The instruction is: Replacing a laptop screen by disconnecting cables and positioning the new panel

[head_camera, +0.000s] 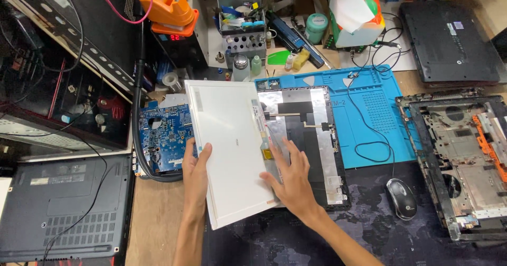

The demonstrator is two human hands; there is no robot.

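1 white panel (229, 144), 2 hands

Wooden surface (156, 218) carries a dark map-print mat (317, 234) at the near edge and a blue work mat (369, 113) toward the far right. A black metal rack (58, 49) stands along the left edge. Lighting is bright and even. Walls, floor and windows are not visible.

White rectangular screen panel (232, 150), centre, tilted, gripped at both long edges | red digit display (175, 37) on black box, top left | white labels (455, 27) on dark laptop base, top right | pale label (53, 180) on grey laptop, bottom left
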